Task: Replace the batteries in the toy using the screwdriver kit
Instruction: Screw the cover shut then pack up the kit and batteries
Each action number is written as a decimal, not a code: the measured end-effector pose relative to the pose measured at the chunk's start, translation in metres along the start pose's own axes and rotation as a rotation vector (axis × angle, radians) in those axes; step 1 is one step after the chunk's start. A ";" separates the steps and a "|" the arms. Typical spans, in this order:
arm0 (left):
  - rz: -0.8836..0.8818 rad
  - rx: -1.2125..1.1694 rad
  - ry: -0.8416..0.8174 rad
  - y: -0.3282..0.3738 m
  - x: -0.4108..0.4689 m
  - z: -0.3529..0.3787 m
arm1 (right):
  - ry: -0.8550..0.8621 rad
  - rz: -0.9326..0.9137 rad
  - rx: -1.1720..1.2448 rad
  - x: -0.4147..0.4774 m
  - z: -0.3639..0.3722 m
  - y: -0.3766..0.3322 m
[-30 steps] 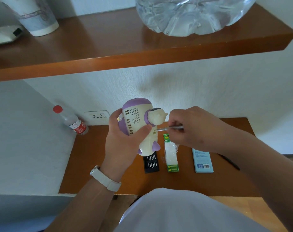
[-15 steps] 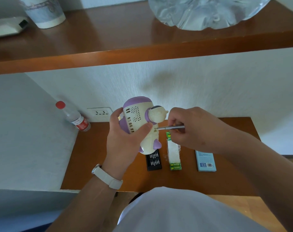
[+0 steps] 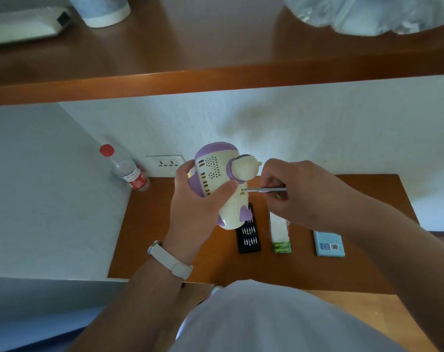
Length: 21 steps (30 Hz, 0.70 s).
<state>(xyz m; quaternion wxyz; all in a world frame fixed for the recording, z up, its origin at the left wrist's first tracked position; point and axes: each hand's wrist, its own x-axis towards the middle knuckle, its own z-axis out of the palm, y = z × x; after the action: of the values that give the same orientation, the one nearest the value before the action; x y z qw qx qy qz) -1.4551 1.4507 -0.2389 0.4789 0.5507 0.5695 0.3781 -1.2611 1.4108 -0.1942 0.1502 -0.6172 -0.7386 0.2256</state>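
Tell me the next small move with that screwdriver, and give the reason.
Probably keep turning the screwdriver with the right hand to back the screw out: its tip sits in a recess on the toy, which the left hand grips above the desk, and no cover looks open yet.

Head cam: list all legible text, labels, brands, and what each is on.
"GP", printed twice: green end of the battery pack on the desk.
Water bottle, red label: print too blurred to read.
Blue box: a code patch and barcode show, text too small to read.
Toy, screwdriver, bit case: no readable text.
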 end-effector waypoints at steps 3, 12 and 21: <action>-0.003 0.011 -0.014 -0.002 0.003 -0.008 | -0.003 0.020 -0.016 0.005 0.004 -0.008; -0.029 0.000 -0.046 -0.018 0.017 -0.037 | -0.032 0.060 -0.081 0.026 0.023 -0.025; -0.082 -0.140 -0.108 -0.038 0.035 -0.059 | -0.003 0.152 0.073 0.035 0.048 -0.038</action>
<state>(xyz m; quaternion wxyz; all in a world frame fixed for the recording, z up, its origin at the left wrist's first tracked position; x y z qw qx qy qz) -1.5192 1.4865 -0.2650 0.5615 0.5117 0.5371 0.3665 -1.3245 1.4331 -0.2174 0.1540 -0.6654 -0.6811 0.2638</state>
